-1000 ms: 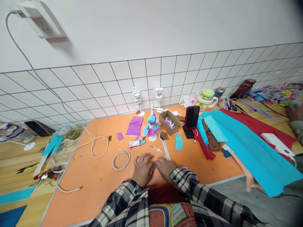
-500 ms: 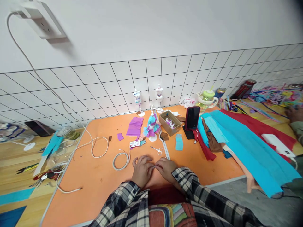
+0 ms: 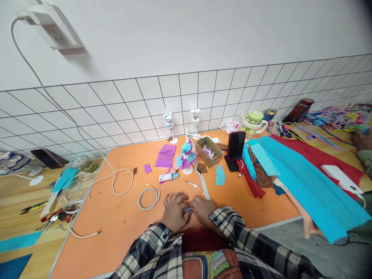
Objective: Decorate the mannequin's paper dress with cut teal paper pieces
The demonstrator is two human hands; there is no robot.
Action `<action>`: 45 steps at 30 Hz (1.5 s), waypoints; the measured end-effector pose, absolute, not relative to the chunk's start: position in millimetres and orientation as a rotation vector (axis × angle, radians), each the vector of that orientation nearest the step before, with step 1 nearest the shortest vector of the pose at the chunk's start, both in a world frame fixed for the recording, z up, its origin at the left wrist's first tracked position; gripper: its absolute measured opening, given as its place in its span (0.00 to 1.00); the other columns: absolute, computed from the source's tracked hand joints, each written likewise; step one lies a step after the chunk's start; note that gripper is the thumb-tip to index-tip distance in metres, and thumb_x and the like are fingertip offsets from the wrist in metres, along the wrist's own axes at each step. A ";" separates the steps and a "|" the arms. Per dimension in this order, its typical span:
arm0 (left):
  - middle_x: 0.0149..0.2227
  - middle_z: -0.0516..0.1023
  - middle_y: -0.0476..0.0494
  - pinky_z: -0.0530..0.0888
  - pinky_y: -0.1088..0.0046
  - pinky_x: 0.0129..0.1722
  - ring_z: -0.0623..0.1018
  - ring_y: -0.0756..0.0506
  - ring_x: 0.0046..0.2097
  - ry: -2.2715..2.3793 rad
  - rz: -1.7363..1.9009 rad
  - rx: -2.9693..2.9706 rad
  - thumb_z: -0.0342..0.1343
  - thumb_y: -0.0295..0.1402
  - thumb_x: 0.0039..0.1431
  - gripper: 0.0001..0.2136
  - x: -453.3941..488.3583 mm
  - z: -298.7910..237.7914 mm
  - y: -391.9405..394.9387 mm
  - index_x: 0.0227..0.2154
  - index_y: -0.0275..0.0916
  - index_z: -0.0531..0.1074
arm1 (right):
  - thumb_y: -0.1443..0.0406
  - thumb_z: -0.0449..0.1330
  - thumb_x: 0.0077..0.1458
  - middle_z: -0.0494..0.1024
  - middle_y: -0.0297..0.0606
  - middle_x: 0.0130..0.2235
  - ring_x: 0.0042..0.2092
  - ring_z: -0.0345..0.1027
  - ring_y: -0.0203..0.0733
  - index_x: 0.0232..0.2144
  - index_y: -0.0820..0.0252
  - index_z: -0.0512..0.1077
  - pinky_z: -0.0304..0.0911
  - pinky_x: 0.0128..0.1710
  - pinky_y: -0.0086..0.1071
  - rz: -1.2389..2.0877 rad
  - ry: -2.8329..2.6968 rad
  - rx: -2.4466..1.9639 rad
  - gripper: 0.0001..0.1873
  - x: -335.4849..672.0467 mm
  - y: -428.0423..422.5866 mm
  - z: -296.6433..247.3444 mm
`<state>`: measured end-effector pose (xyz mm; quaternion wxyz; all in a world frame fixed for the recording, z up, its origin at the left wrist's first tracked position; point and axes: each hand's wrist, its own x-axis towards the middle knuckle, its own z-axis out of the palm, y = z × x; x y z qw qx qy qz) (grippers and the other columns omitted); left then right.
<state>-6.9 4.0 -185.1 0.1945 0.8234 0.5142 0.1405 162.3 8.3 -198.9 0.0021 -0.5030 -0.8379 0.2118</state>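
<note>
My left hand [image 3: 173,211] and my right hand [image 3: 202,209] rest close together on the orange table [image 3: 122,217], near its front edge. Between their fingertips they pinch a small blue piece [image 3: 187,210], mostly hidden by the fingers. Small scissors [image 3: 194,185] lie just beyond my hands. Farther back stands a little dress form in blue and purple paper [image 3: 186,154], next to a purple sheet [image 3: 165,155] and a cardboard box [image 3: 208,150].
A coiled white cable [image 3: 148,197] lies left of my hands, running to a wall socket [image 3: 55,33]. A phone [image 3: 235,145] stands upright right of the box. Long blue and red sheets [image 3: 302,174] cover the right side. Another person's hand [image 3: 362,140] shows far right.
My hands stay in the same spot; the fingers shift slightly around the small blue piece, which shows a little more between them now.
</note>
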 end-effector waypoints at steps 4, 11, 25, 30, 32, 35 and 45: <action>0.44 0.77 0.50 0.43 0.43 0.57 0.68 0.39 0.54 1.444 0.407 2.333 0.57 0.27 0.52 0.08 -7.4 -187.2 4.4 0.30 0.49 0.77 | 0.63 0.47 0.64 0.72 0.39 0.42 0.38 0.69 0.41 0.42 0.57 0.68 0.61 0.31 0.31 0.651 -2.657 -1.572 0.11 162.1 7.7 -198.8; 0.41 0.78 0.47 0.46 0.44 0.56 0.69 0.39 0.53 1.385 0.402 2.393 0.54 0.26 0.55 0.09 -6.8 -189.4 5.1 0.29 0.46 0.77 | 0.63 0.47 0.63 0.72 0.37 0.41 0.37 0.69 0.40 0.40 0.56 0.68 0.60 0.29 0.30 0.646 -2.662 -1.564 0.11 161.7 6.4 -201.5; 0.40 0.78 0.47 0.50 0.48 0.55 0.70 0.40 0.51 1.431 0.381 2.329 0.56 0.25 0.51 0.09 -11.3 -180.1 5.8 0.29 0.46 0.78 | 0.62 0.48 0.63 0.73 0.36 0.42 0.39 0.69 0.39 0.40 0.54 0.70 0.61 0.34 0.29 0.667 -2.529 -1.542 0.12 173.1 9.9 -202.6; 0.40 0.78 0.46 0.56 0.50 0.53 0.71 0.40 0.49 1.517 0.427 2.240 0.57 0.26 0.51 0.08 -22.2 -170.6 5.3 0.28 0.47 0.78 | 0.61 0.48 0.62 0.75 0.37 0.42 0.41 0.70 0.39 0.45 0.54 0.70 0.62 0.39 0.30 0.580 -2.116 -1.709 0.14 224.2 25.1 -203.2; 0.39 0.78 0.45 0.60 0.53 0.50 0.72 0.40 0.47 1.543 0.483 2.205 0.57 0.27 0.51 0.07 -25.9 -170.2 6.2 0.28 0.45 0.78 | 0.61 0.46 0.62 0.74 0.42 0.41 0.41 0.70 0.42 0.44 0.59 0.70 0.63 0.39 0.33 0.512 -1.989 -1.809 0.16 253.7 34.9 -204.2; 0.38 0.78 0.43 0.66 0.59 0.46 0.73 0.41 0.44 1.522 0.563 2.162 0.56 0.28 0.52 0.06 -28.5 -172.1 8.3 0.27 0.43 0.79 | 0.60 0.47 0.60 0.74 0.45 0.40 0.41 0.69 0.45 0.43 0.62 0.71 0.63 0.39 0.36 0.459 -1.912 -1.883 0.17 291.4 47.0 -205.2; 0.36 0.77 0.43 0.69 0.63 0.44 0.74 0.43 0.42 1.464 0.619 2.106 0.57 0.28 0.53 0.06 -23.3 -171.3 9.8 0.27 0.42 0.78 | 0.64 0.51 0.59 0.76 0.39 0.42 0.46 0.66 0.41 0.40 0.58 0.74 0.58 0.48 0.32 0.555 -2.214 -1.745 0.12 253.2 39.5 -211.6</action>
